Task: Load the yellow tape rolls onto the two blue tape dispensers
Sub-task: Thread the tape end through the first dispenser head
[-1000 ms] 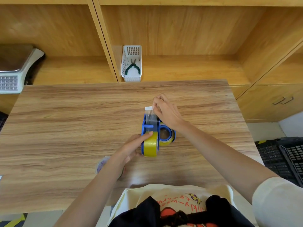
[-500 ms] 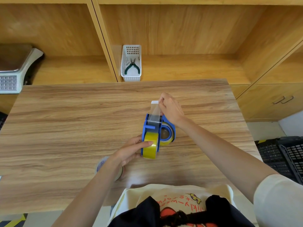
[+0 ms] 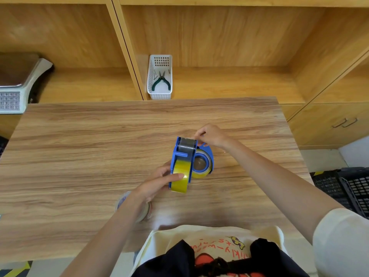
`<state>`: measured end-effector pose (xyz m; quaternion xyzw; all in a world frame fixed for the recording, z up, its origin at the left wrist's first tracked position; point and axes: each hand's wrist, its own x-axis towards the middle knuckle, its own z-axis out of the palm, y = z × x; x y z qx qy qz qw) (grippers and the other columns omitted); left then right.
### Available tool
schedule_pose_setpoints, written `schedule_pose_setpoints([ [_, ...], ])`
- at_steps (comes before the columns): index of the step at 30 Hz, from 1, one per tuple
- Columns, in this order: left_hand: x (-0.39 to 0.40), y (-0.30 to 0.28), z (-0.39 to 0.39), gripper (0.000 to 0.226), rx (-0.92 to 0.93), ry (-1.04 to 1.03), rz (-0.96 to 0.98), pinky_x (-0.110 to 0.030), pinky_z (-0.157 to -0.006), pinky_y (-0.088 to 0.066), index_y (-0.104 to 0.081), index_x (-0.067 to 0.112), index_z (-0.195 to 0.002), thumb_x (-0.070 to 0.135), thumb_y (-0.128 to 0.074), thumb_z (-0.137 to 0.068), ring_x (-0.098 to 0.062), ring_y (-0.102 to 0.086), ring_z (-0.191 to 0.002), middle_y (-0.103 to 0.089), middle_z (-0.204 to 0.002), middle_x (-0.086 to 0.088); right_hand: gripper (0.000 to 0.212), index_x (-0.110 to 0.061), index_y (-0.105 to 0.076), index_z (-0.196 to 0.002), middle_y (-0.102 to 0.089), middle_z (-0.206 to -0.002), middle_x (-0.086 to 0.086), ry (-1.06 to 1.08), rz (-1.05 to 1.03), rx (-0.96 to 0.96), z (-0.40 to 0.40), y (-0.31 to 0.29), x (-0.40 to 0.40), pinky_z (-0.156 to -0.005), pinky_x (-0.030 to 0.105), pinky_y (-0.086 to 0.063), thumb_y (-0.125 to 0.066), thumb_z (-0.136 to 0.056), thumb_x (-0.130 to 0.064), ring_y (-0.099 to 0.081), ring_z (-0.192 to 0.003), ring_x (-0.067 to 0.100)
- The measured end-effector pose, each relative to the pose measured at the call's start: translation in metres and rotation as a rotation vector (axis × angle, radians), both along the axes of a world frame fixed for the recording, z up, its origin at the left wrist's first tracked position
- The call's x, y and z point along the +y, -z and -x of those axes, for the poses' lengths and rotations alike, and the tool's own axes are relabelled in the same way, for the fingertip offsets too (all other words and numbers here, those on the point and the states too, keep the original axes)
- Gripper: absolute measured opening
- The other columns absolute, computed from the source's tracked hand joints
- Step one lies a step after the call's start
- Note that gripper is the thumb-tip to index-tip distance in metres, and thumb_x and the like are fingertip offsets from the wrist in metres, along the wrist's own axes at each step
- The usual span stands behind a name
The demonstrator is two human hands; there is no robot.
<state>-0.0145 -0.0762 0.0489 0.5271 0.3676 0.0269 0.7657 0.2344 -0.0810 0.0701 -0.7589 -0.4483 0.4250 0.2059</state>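
Your right hand [image 3: 211, 135] pinches the tape's free end at the far tip of the upright blue dispenser [image 3: 182, 154]; your left hand [image 3: 157, 181] clamps its yellow roll [image 3: 180, 177], thumb on top. The second dispenser [image 3: 207, 156] lies loaded just right, mid-table [image 3: 79, 156]. You're likely seating tape on the cutter; next, press it down.

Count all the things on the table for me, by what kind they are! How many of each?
Blue tape dispensers: 2, one upright, one lying flat
Yellow tape rolls: 2, one in the upright dispenser, one in the flat one
Other tape roll: 1, mostly hidden under the left arm
Total: 5
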Motion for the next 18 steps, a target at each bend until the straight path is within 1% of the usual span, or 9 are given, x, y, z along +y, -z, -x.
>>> schedule_pose_setpoints([
  [2, 0.0, -0.003, -0.001, 0.016, 0.014, 0.0, -0.005, -0.014, -0.066, -0.05, -0.072, 0.025, -0.102, 0.02, -0.069, -0.088, -0.006, -0.069, -0.093, -0.066, -0.121, 0.001, 0.018, -0.014, -0.076, -0.094, -0.073, -0.094, 0.003, -0.038, 0.055, 0.045, 0.002, 0.001, 0.0, -0.083, 0.027, -0.057, -0.058, -0.096, -0.01, -0.067, -0.084, 0.009],
  [4, 0.002, -0.003, 0.0, 0.015, 0.016, -0.015, -0.006, -0.011, -0.062, -0.049, -0.07, 0.022, -0.104, 0.018, -0.067, -0.089, -0.002, -0.069, -0.086, -0.069, -0.114, 0.004, 0.017, -0.019, -0.074, -0.092, -0.074, -0.093, 0.001, -0.049, 0.057, 0.081, 0.003, 0.001, 0.0, -0.089, 0.032, -0.056, -0.058, -0.096, -0.013, -0.068, -0.083, 0.006],
  [7, 0.005, -0.002, 0.002, 0.038, 0.011, -0.019, -0.01, -0.018, -0.07, -0.052, -0.066, 0.021, -0.116, 0.031, -0.074, -0.08, -0.008, -0.069, -0.09, -0.075, -0.102, 0.005, 0.013, -0.022, -0.068, -0.101, -0.071, -0.093, -0.006, -0.037, 0.026, 0.135, 0.005, 0.002, 0.001, -0.085, 0.032, -0.054, -0.058, -0.096, -0.015, -0.068, -0.078, 0.004],
  [8, 0.006, -0.001, 0.002, 0.048, 0.014, -0.022, -0.004, -0.024, -0.076, -0.052, -0.066, 0.021, -0.116, 0.038, -0.076, -0.073, -0.011, -0.07, -0.091, -0.076, -0.101, 0.004, 0.013, -0.023, -0.066, -0.103, -0.069, -0.093, -0.008, -0.025, 0.012, 0.156, 0.006, 0.003, 0.001, -0.081, 0.029, -0.054, -0.058, -0.096, -0.014, -0.067, -0.075, 0.002],
  [10, 0.008, 0.001, 0.002, 0.053, 0.01, -0.046, 0.009, -0.03, -0.08, -0.051, -0.068, 0.021, -0.11, 0.043, -0.076, -0.063, -0.012, -0.07, -0.088, -0.077, -0.098, 0.002, 0.012, -0.02, -0.066, -0.1, -0.067, -0.09, -0.004, 0.005, -0.039, 0.202, 0.009, 0.005, 0.001, -0.072, 0.022, -0.054, -0.057, -0.097, -0.011, -0.065, -0.072, 0.003],
  [13, 0.011, 0.003, -0.001, 0.048, -0.017, -0.1, 0.04, -0.033, -0.081, -0.055, -0.07, 0.018, -0.105, 0.04, -0.078, -0.062, -0.012, -0.071, -0.085, -0.077, -0.095, 0.001, 0.015, -0.009, -0.068, -0.103, -0.069, -0.082, 0.003, 0.088, -0.095, 0.309, 0.016, 0.006, 0.0, -0.067, 0.018, -0.055, -0.054, -0.099, -0.005, -0.065, -0.068, 0.006],
  [15, 0.013, 0.003, -0.005, 0.029, -0.037, -0.147, 0.069, -0.035, -0.08, -0.058, -0.069, 0.014, -0.101, 0.028, -0.076, -0.076, -0.012, -0.071, -0.079, -0.077, -0.086, 0.002, 0.023, -0.001, -0.066, -0.112, -0.07, -0.085, 0.001, 0.138, -0.11, 0.382, 0.02, 0.005, -0.002, -0.071, 0.016, -0.057, -0.047, -0.103, -0.009, -0.068, -0.07, 0.002],
  [17, 0.014, 0.0, -0.008, 0.004, -0.03, -0.207, 0.07, -0.028, -0.07, -0.06, -0.066, 0.014, -0.094, 0.015, -0.065, -0.091, -0.008, -0.071, -0.07, -0.077, -0.074, 0.006, 0.031, -0.008, -0.067, -0.112, -0.071, -0.092, -0.003, 0.16, -0.119, 0.492, 0.023, 0.003, -0.004, -0.078, 0.017, -0.058, -0.041, -0.106, -0.024, -0.071, -0.077, -0.001],
  [18, 0.016, -0.001, -0.009, 0.003, -0.018, -0.231, 0.06, -0.028, -0.069, -0.06, -0.065, 0.014, -0.093, 0.013, -0.062, -0.093, -0.008, -0.072, -0.07, -0.077, -0.073, 0.006, 0.032, -0.016, -0.067, -0.11, -0.072, -0.096, -0.005, 0.151, -0.119, 0.534, 0.025, 0.002, -0.006, -0.083, 0.021, -0.058, -0.04, -0.106, -0.033, -0.071, -0.083, 0.0],
])
